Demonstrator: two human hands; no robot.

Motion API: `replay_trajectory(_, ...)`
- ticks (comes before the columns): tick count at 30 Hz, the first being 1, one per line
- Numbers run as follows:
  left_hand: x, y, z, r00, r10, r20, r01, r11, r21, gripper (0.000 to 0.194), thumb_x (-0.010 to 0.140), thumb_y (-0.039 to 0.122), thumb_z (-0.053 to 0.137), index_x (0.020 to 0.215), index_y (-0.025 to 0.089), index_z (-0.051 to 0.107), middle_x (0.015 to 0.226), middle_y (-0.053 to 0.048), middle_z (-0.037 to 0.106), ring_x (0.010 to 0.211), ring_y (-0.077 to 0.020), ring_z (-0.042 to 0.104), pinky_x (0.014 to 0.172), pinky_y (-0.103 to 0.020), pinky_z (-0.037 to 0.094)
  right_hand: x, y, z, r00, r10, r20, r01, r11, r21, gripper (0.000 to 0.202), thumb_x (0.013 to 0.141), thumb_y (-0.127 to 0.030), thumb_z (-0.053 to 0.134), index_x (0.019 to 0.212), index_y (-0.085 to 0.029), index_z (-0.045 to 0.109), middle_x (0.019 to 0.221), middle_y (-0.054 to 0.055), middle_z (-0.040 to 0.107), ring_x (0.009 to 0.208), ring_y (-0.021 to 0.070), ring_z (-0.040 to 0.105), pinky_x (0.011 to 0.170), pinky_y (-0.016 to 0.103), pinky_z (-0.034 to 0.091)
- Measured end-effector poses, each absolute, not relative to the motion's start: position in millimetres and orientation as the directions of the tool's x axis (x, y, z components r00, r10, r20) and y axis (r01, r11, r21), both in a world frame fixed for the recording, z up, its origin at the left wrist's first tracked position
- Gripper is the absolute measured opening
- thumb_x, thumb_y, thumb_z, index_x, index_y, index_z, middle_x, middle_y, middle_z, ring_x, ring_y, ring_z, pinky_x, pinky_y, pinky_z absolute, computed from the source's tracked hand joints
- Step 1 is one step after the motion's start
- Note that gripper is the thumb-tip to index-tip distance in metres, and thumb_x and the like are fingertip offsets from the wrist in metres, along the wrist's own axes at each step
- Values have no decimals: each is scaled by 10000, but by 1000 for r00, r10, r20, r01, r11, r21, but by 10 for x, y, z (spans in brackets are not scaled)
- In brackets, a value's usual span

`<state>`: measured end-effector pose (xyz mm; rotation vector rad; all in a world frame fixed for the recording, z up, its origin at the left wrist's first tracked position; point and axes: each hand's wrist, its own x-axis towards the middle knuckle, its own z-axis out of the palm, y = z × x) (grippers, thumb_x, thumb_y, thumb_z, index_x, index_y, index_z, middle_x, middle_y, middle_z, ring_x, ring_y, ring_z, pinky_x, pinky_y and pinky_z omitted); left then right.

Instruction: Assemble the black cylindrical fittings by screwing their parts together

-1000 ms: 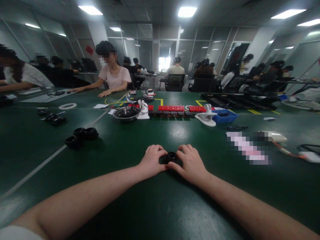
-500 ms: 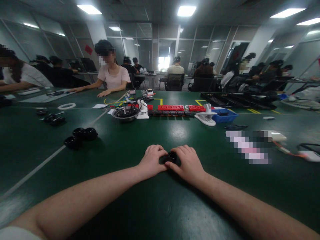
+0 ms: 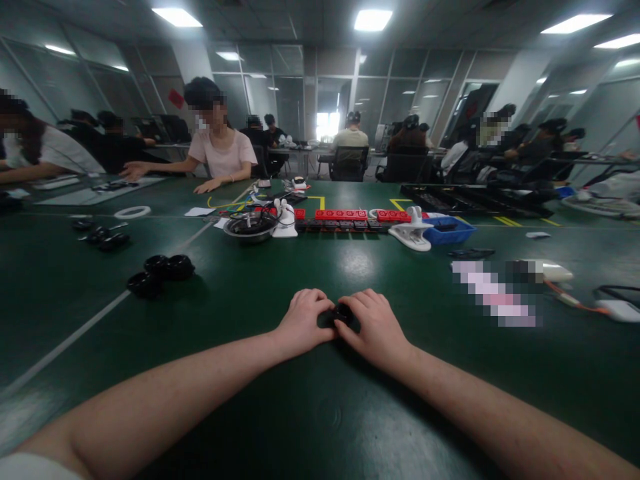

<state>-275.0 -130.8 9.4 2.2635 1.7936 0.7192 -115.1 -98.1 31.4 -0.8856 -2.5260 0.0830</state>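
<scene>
Both of my hands meet at the middle of the green table, around a small glossy black part. My left hand has its curled fingers and thumb at the left side of the part. My right hand grips it from the right, with the thumb at the near side and the fingers at the far side. The part is largely covered by the fingers, so its full shape is hidden. Several similar round black parts stand grouped to the left.
Across the table are a metal bowl with cables, red socket strips, a white clip stand and a blue tray. A cabled white device lies right. A person sits opposite at the left.
The person opposite has drawn one hand back to the left and raised it a little. My right hand and the black part have shifted very slightly.
</scene>
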Motion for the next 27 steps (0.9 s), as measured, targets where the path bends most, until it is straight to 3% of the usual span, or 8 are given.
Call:
replay_trajectory(10, -2766, -1302, 53, 169, 946, 277, 876, -273, 398, 277, 617, 364, 612, 839, 202, 574, 894, -19, 490, 863, -189, 428, 801, -348, 354, -1104, -944, 380, -794, 490, 359, 463, 871, -167, 278, 738, -234, 499, 1009, -183, 537, 939, 52, 586, 848, 185, 435, 715, 322, 321)
replay_trajectory(16, -2757, -1300, 56, 169, 945, 279, 876, -274, 397, 296, 629, 413, 601, 837, 205, 575, 884, -23, 489, 870, -193, 428, 814, -355, 350, -1108, -944, 343, -772, 515, 373, 478, 857, -195, 274, 759, -294, 517, 1012, -190, 532, 951, 47, 591, 846, 191, 444, 714, 329, 333)
replay_trajectory(21, -2760, -1304, 62, 167, 946, 277, 869, -274, 413, 270, 624, 390, 614, 823, 212, 576, 894, -16, 489, 880, -190, 427, 822, -353, 346, -1110, -953, 313, -696, 576, 428, 548, 812, -201, 413, 700, -355, 586, 1057, -168, 499, 963, 73, 577, 872, 209, 456, 726, 341, 343)
replay_trajectory(24, -2765, -1309, 65, 167, 948, 269, 866, -272, 421, 278, 620, 382, 619, 842, 220, 578, 903, -15, 486, 889, -192, 425, 829, -357, 342, -1108, -955, 320, -665, 603, 440, 582, 788, -199, 400, 667, -440, 598, 962, -176, 540, 914, 68, 576, 854, 215, 458, 718, 344, 341)
replay_trajectory(27, -2763, -1312, 70, 164, 949, 268, 867, -269, 420, 270, 631, 400, 605, 829, 218, 578, 899, -15, 484, 886, -192, 425, 831, -363, 341, -1110, -956, 328, -667, 616, 419, 596, 779, -195, 290, 697, -414, 575, 873, -183, 565, 841, 53, 583, 813, 204, 459, 697, 334, 337)
